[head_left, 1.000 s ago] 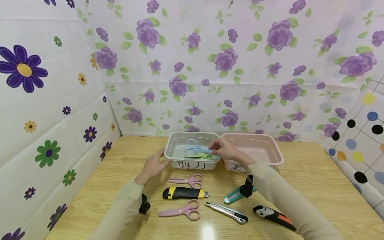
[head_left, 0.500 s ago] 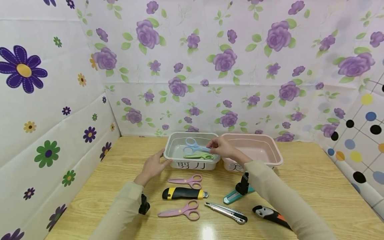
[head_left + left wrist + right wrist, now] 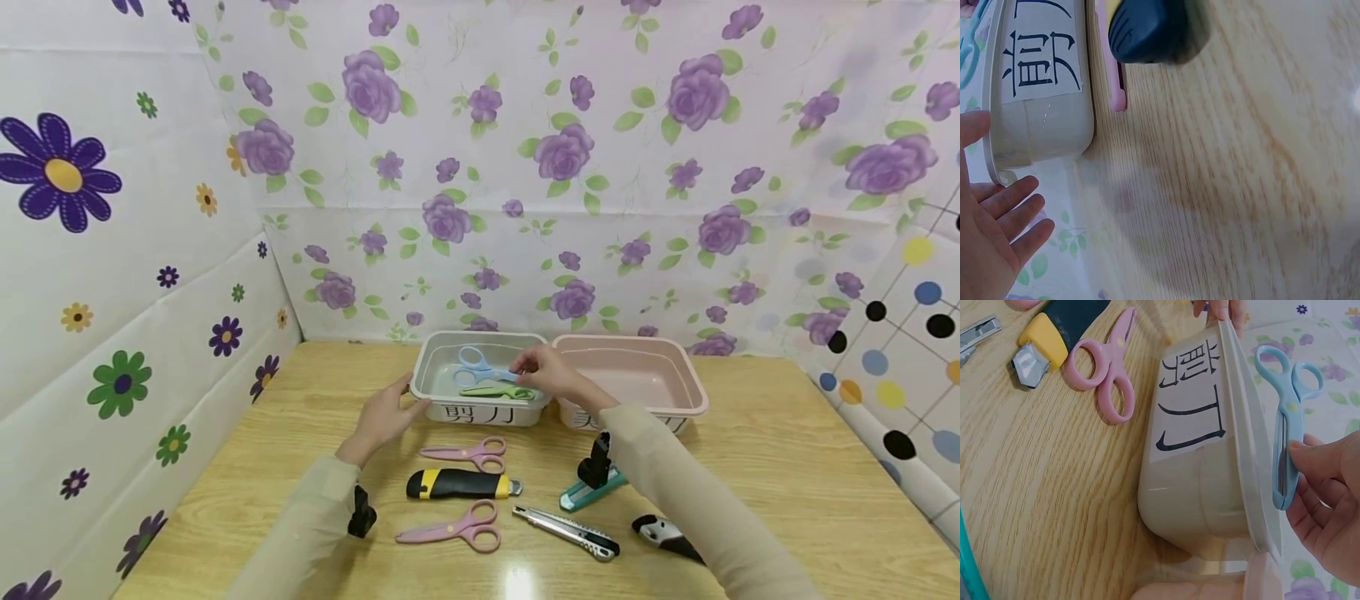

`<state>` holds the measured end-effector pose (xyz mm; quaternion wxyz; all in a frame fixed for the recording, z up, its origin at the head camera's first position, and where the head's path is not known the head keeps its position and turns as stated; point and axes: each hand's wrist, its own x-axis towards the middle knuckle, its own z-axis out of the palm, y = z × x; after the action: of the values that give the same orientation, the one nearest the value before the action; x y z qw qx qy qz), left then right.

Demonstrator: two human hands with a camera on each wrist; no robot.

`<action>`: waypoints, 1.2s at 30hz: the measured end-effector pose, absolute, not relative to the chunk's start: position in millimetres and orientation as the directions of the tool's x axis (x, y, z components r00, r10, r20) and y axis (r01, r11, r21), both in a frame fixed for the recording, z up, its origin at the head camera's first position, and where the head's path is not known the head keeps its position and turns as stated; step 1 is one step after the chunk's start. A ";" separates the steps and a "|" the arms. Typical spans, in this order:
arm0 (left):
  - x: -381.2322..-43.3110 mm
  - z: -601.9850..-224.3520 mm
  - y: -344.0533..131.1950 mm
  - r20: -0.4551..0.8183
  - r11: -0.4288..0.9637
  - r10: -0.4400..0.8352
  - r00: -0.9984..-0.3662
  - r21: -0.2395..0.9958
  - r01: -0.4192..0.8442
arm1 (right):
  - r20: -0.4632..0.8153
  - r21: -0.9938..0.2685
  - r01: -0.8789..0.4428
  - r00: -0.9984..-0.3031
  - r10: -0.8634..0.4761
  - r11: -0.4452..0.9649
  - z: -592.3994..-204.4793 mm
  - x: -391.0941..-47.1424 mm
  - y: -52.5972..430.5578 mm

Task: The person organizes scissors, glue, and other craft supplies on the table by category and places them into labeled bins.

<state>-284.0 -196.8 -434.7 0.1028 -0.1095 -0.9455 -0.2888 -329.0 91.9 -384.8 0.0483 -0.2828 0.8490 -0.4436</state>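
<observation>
My right hand (image 3: pixel 553 373) pinches the blade end of the light blue scissors (image 3: pixel 1290 406) between thumb and fingers, over the grey bin (image 3: pixel 1182 487). Below them in the bin lie green scissors (image 3: pixel 495 390). At the bin's left end rests my left hand (image 3: pixel 381 423), its thumb touching the near rim and its fingers (image 3: pixel 1019 212) loosely extended along the end. A white label with dark characters covers part of the bin's front. On the table before it lie two pink scissors, one nearer the bin (image 3: pixel 467 452) and one farther forward (image 3: pixel 450 529).
Beside the grey bin stands a pink bin (image 3: pixel 628 373). Between the pink scissors lies a black-and-yellow utility knife (image 3: pixel 457 483). Farther right are a silver utility knife (image 3: pixel 566 531), a teal one (image 3: pixel 588 493) and a black-handled tool (image 3: pixel 663 536) partly under my right sleeve.
My right hand and the blue scissors have shifted slightly left over the grey bin. The left hand stays at the bin's end.
</observation>
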 end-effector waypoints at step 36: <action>-284.1 -436.0 -194.6 0.244 0.813 0.147 -0.959 0.522 0.258 | 0.175 -0.822 -0.410 -0.843 -0.509 0.395 -377.6 -324.2 89.8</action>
<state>-284.1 -194.6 -436.0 0.0965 -0.1069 -0.9473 -0.2862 -324.2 89.8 -377.6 0.0523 -0.2757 0.8337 -0.4757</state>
